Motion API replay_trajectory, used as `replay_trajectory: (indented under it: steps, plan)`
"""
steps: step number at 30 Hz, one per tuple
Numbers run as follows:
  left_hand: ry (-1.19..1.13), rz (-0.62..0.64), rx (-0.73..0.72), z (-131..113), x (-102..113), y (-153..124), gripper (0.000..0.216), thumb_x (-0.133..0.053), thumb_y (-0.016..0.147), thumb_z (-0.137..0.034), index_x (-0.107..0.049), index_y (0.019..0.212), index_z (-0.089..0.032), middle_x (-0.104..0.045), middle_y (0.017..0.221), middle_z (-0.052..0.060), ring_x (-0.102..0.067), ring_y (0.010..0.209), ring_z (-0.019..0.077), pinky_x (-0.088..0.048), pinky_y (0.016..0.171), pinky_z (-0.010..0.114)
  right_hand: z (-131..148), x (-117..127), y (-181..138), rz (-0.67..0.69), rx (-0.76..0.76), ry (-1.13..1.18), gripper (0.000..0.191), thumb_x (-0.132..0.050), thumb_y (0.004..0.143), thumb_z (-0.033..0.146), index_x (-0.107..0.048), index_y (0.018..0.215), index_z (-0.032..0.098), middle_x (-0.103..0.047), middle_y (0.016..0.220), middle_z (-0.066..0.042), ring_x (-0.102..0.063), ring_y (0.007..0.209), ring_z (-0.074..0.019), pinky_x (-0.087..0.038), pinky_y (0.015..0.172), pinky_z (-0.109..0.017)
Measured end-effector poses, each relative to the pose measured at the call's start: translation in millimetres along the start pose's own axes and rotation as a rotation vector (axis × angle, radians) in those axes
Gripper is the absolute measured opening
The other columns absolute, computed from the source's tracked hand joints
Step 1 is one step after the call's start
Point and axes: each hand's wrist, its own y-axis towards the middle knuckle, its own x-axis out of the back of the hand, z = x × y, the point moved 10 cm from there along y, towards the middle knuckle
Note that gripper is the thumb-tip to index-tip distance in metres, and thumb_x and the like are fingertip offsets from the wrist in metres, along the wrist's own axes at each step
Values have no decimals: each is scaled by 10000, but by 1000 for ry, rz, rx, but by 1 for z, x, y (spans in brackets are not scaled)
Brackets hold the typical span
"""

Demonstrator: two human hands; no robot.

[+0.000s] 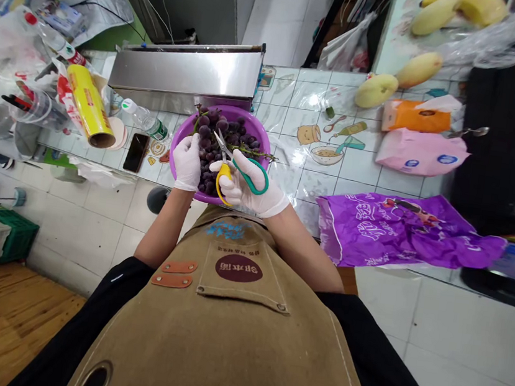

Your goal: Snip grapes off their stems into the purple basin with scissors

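Note:
A purple basin [261,132] holds dark purple grapes [233,129] and green stems [255,153]. At its left side my left hand [187,163], in a white glove, has its fingers pinched together over the grapes. A green grape stem [195,125] shows right at these fingertips. My right hand [258,190], also gloved in white, grips scissors [223,147] with one yellow and one green handle. Their blades are parted slightly and point up and left over the grapes, near my left fingertips.
Behind the basin lies a long metal box [187,75]. To the left are a water bottle [144,119], a phone [136,153] and a yellow roll [89,106]. Rightward lie a purple bag [403,230], tissue packs [419,153] and yellowish fruit [377,90].

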Motion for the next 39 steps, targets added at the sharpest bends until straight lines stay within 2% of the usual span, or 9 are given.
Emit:
replay_trajectory:
  steps: [5,10,18,23,26,29,33,35,39]
  plan:
    - [-22,7,-88,-2,5,4,414,-770,1055,-325,-658,680,-189,-609,680,-47,-540,643,82,-452,671,182,0,0,-5,7,25,-81,500,-452,1195,588,-690,1049,172,-543,591,59,-428,431,-95,-357,417,-193]
    - [11,25,-158,-7,6,6,392,-686,1084,-270,-685,700,-192,-598,678,-52,-539,651,90,-451,685,179,0,0,-4,34,96,-230,421,-604,1142,556,-708,1057,157,-569,615,55,-461,446,-89,-373,425,-193]
    - [119,48,-231,-22,5,-2,367,-677,1072,-191,-678,705,-188,-594,683,-49,-509,676,101,-422,691,187,5,6,4,-21,154,-326,449,-725,1063,605,-683,1002,163,-546,590,67,-440,432,-76,-355,399,-182]
    - [172,39,-222,-16,6,3,375,-664,1066,-177,-652,691,-184,-574,664,-50,-490,664,110,-403,674,218,12,10,5,-27,228,-435,528,-845,938,661,-670,956,164,-544,552,74,-428,381,-81,-323,346,-204]
    - [170,60,-225,-12,5,5,392,-656,1066,-194,-630,676,-185,-538,640,-56,-462,644,110,-392,671,228,9,11,6,-17,228,-433,591,-884,867,707,-671,945,161,-487,525,98,-354,371,-64,-267,339,-203]
    - [167,75,-203,-7,4,6,416,-672,1071,-253,-613,665,-188,-522,632,-57,-443,635,108,-389,672,229,8,8,2,-7,255,-429,661,-887,814,774,-662,952,169,-483,547,98,-342,392,-61,-243,358,-208]
    - [156,38,-205,-11,10,4,465,-733,1059,-351,-595,646,-187,-499,621,-57,-419,628,104,-357,642,235,9,3,-10,36,263,-499,712,-738,870,876,-681,1020,182,-542,627,60,-449,465,-103,-347,437,-255]
    - [156,13,-245,-19,14,3,463,-769,1041,-359,-603,647,-183,-494,623,-56,-419,634,102,-355,639,236,14,12,-17,-40,283,-647,670,-719,899,842,-700,1022,183,-555,655,46,-460,502,-115,-356,488,-278]
    - [77,-9,-293,-25,18,8,444,-837,993,-432,-624,691,-186,-550,690,-38,-493,698,109,-414,683,225,42,39,-33,-405,429,-1106,493,-786,893,669,-714,907,182,-592,720,10,-503,671,-155,-396,660,-321]
